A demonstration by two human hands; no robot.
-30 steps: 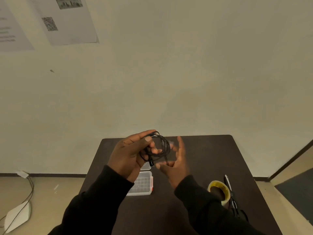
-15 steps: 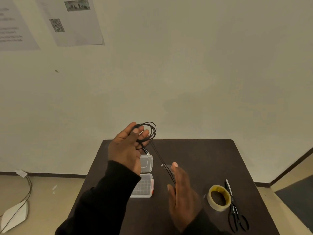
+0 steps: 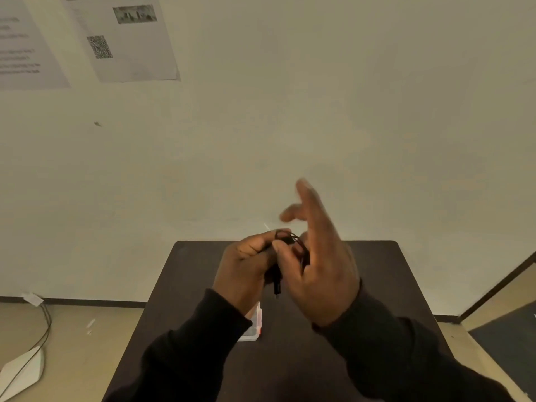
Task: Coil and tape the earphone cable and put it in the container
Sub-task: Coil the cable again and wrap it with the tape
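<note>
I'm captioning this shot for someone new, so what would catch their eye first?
First, the two hands raised mid-frame over the dark rectangular table: the left hand pinches a thin black coiled earphone cable, while the right hand is open beside it, fingers blurred. Below the left wrist, a small clear plastic container peeks out on the table.

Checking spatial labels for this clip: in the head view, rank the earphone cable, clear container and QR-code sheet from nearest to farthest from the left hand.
1. earphone cable: pinched in the left hand.
2. clear container: on the table, just beneath that wrist.
3. QR-code sheet: high on the wall, upper left.
</note>
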